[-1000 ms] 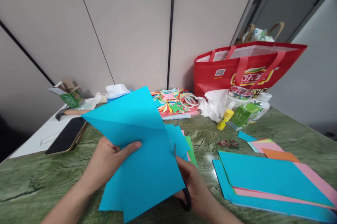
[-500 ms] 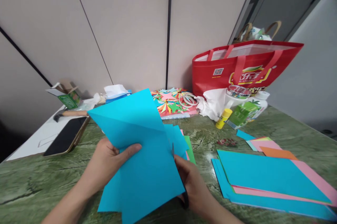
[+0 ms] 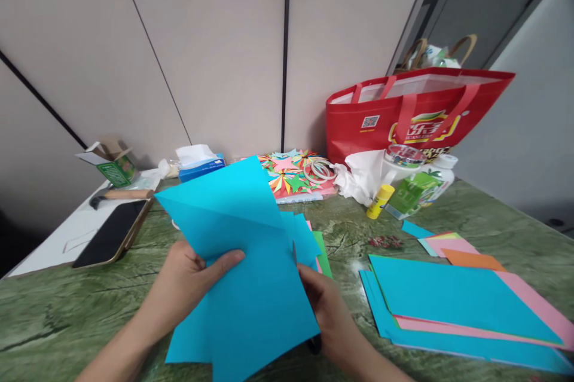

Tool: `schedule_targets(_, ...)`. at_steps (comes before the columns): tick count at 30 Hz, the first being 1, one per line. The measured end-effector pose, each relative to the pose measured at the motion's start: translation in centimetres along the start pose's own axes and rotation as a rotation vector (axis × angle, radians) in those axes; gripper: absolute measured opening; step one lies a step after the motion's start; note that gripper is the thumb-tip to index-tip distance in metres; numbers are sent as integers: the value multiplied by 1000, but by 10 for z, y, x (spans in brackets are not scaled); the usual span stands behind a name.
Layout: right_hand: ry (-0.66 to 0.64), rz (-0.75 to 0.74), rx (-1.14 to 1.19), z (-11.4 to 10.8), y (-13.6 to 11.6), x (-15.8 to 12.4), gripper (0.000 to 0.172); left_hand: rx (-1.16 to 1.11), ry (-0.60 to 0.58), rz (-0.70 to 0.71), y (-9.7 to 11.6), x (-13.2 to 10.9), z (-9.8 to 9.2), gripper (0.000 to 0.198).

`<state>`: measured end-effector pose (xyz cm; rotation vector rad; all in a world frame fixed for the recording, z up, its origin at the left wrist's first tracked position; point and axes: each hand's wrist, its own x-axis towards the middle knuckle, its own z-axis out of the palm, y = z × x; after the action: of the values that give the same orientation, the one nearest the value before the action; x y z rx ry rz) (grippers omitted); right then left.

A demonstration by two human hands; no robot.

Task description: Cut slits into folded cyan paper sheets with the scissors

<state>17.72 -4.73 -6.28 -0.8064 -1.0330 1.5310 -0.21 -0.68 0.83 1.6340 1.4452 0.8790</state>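
Note:
A large creased sheet of blue paper [image 3: 255,298] is held up over the table, gripped at its left side by my left hand [image 3: 197,274] with the thumb pressed on its face. At the sheet's right edge, my right hand [image 3: 325,304] is closed on scissors [image 3: 295,253]. One dark blade tip shows against the paper; the handles are mostly hidden behind the sheet and hand. Behind the sheet lie more blue pieces [image 3: 305,238] and a green piece [image 3: 323,253] of paper, partly covered.
To the right lies a stack of coloured paper [image 3: 461,298], with smaller strips [image 3: 475,259] behind it. A yellow glue stick [image 3: 380,201], a green carton [image 3: 412,193] and a red bag [image 3: 417,107] stand farther back. A phone [image 3: 112,232] and a hammer [image 3: 121,193] lie left.
The blue sheet has shifted slightly right and down, with my left hand still on it. My right hand and the scissors stay at its right edge.

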Motion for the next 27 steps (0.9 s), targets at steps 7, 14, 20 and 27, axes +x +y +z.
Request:
schedule_targets(7, 18, -7, 8, -2, 4, 0, 28, 22, -7, -69, 1, -2, 1, 18)
schedule_targets(14, 129, 73, 39, 0, 8, 2, 20, -73, -64, -78, 3, -1, 1, 19)
schedule_targets(20, 364, -10, -105, -10, -3, 4, 30, -99, -77, -52, 1, 2, 0, 20)
schedule_targets(27, 289, 46, -258, -16, 0, 4, 37, 105, -176, 43, -3, 7, 6, 33)
